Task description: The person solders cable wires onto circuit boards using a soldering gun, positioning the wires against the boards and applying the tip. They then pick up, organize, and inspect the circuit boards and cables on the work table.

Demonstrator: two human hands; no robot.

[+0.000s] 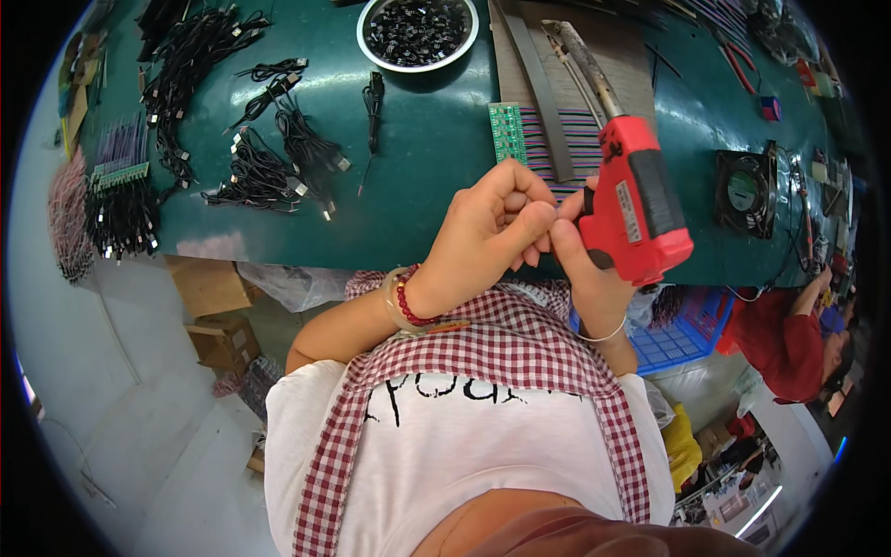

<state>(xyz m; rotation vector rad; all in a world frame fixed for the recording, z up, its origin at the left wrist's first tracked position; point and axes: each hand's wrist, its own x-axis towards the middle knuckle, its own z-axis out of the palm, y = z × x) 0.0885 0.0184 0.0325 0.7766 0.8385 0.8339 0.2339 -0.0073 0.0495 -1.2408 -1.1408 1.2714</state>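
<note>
A red soldering gun (624,209) with a black grip band rests in my right hand (594,283), its long metal nozzle pointing away over the bench. My left hand (483,227) is closed in a pinch, thumb and fingertips meeting those of my right hand. Whatever lies between the fingertips is too small to make out. Just beyond my hands a green circuit board panel (508,133) lies beside a row of striped coloured wires (585,139). A flat grey metal bar (546,97) crosses these wires.
A metal bowl (364,54) of small black parts stands at the far middle. Black cables (311,139) lie in bundles on the left of the green bench (408,204). On the right are a black fan (745,193) and red-handled pliers (740,70). Another person (780,339) sits at the right.
</note>
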